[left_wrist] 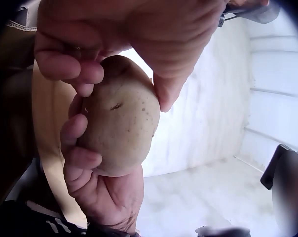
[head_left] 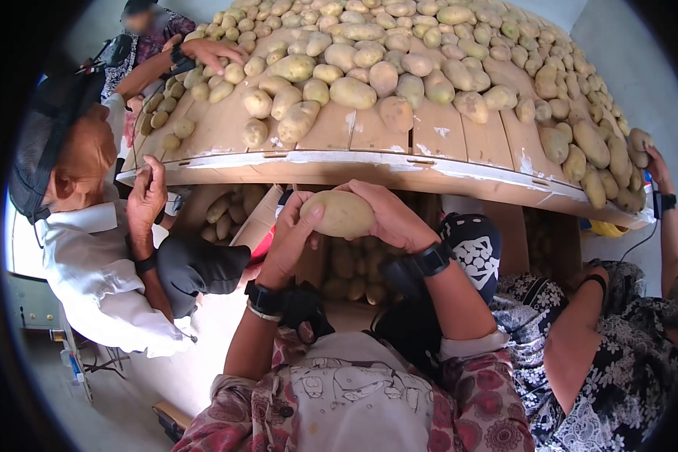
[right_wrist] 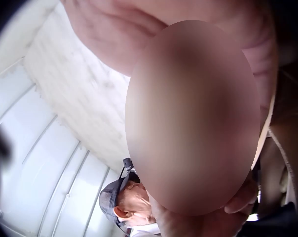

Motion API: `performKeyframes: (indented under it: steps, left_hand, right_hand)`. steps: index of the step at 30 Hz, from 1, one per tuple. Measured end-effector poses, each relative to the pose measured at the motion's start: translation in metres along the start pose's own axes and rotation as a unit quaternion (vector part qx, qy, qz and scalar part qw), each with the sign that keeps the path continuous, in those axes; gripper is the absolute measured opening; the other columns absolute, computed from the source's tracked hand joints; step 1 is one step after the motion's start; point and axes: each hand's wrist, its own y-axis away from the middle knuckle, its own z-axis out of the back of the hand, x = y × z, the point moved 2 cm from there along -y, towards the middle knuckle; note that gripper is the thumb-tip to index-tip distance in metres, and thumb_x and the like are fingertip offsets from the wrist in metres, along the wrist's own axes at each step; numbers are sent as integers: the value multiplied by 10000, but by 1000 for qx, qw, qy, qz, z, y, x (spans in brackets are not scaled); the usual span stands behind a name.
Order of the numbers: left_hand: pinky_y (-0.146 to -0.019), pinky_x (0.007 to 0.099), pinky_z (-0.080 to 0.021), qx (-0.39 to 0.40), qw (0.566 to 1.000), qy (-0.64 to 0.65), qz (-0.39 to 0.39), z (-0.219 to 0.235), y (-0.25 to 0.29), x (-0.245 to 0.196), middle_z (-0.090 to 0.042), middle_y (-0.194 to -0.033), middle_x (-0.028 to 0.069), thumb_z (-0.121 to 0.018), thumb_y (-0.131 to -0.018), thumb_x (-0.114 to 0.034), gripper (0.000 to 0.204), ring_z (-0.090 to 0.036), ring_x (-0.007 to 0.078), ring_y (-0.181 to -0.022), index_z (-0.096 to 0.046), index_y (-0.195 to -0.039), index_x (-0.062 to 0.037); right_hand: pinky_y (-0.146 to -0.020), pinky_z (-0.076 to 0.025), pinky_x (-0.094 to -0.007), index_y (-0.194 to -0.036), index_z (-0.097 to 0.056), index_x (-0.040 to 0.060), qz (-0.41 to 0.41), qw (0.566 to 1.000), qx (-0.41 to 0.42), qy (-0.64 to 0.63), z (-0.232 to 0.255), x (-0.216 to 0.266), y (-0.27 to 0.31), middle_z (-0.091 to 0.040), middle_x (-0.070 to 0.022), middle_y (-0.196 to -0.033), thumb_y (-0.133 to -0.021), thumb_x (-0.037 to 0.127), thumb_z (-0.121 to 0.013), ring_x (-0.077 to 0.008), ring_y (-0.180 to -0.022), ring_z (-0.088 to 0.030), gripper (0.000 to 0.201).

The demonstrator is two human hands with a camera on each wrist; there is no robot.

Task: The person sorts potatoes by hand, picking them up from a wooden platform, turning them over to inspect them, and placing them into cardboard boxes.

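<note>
A large, pale yellow potato (head_left: pixel 345 214) is held up between both hands, just in front of the table edge. My left hand (head_left: pixel 285 239) grips its left end, the thumb lying over the top. Around the opposite end curls my right hand (head_left: pixel 396 217). In the left wrist view the potato (left_wrist: pixel 122 121) shows a small dark nick and several specks, with fingertips pressed to its sides. A blurred patch covers the middle of the right wrist view, hiding the potato there.
Many potatoes (head_left: pixel 352 93) lie on the cardboard-covered table (head_left: pixel 331 167). Below its edge stand boxes with more potatoes (head_left: pixel 352 271). A person in a cap (head_left: pixel 90 158) reaches over the table at left; another person's patterned clothing (head_left: pixel 610 354) is close at right.
</note>
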Motion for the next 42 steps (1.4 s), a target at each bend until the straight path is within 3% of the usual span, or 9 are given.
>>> performKeyframes:
  steps: [8, 11, 16, 23, 29, 33, 36, 38, 42]
  left_hand:
    - [-503, 185, -381, 26, 997, -48, 47, 5, -2, 1, -532, -762, 15, -508, -911, -461, 419, -471, 59, -579, -514, -1025, -58]
    - [-636, 221, -439, 22, 990, -85, 108, 4, 1, 1, -565, -888, 28, -393, -933, -537, 516, -530, 90, -731, -490, -1157, -82]
    - [-940, 317, -407, 85, 995, -41, -10, -3, 0, -1, -425, -1291, 90, -499, -933, -383, 592, -485, 180, -1107, -267, -1391, -88]
    - [-1015, 339, -361, 90, 994, 14, -54, -12, 5, -7, -399, -1318, 73, -648, -848, -152, 710, -429, 204, -1201, -228, -1417, -85]
    - [-816, 272, -498, 100, 994, -4, -41, -18, 9, -11, -458, -1254, 93, -674, -825, -113, 693, -554, 155, -1029, -267, -1383, -56]
    - [-576, 247, -510, 46, 997, 31, 52, -10, 8, -8, -582, -1045, 86, -532, -900, -280, 467, -586, 119, -657, -381, -1279, -53]
    - [-509, 243, -483, 42, 993, 72, 78, -10, 5, -8, -610, -899, 80, -422, -920, -420, 473, -542, 112, -535, -445, -1216, -53]
    - [-468, 235, -453, 41, 988, 85, 124, -14, 6, -6, -614, -769, 73, -304, -923, -566, 602, -505, 108, -487, -497, -1178, -56]
    - [-478, 236, -468, 55, 983, 88, 152, -4, 3, 9, -624, -747, 83, -230, -917, -626, 687, -535, 112, -506, -498, -1186, -53]
  right_hand:
    - [-585, -522, -271, -1203, -487, 42, -96, 994, 2, 50, 0, 0, -1, -630, -116, -1012, -974, 478, -308, -231, -737, -664, 523]
    - [-536, -517, -255, -1208, -487, 38, -102, 994, 4, 46, -3, 3, 2, -637, -135, -982, -959, 544, -277, -229, -717, -666, 602]
    - [-502, -483, -236, -1163, -520, 34, -122, 991, 40, 40, 1, 5, 2, -645, -135, -896, -884, 695, -222, -204, -657, -648, 776]
    - [-492, -462, -224, -1119, -556, 26, -148, 985, 17, 93, 6, 2, 3, -651, -142, -815, -840, 758, -137, -198, -630, -647, 888]
    - [-573, -468, -261, -1080, -587, 7, -79, 966, -85, 232, 2, 12, 9, -662, -111, -828, -872, 713, -129, -171, -615, -628, 867]
    - [-657, -484, -265, -1118, -554, 10, -98, 945, -84, 300, 22, 8, 2, -654, -84, -870, -895, 681, -216, -173, -730, -641, 784]
    - [-749, -483, -290, -1144, -544, 8, -45, 968, -94, 227, 21, 8, -2, -638, -95, -976, -929, 604, -288, -178, -864, -626, 683]
    - [-749, -491, -310, -1109, -559, 12, 90, 995, -8, 41, 10, 6, -8, -617, -116, -1023, -946, 502, -393, -190, -898, -602, 542]
    - [-811, -478, -304, -1137, -537, 17, 107, 986, 115, -47, -5, 4, -6, -584, -96, -1078, -945, 386, -485, -173, -938, -589, 419]
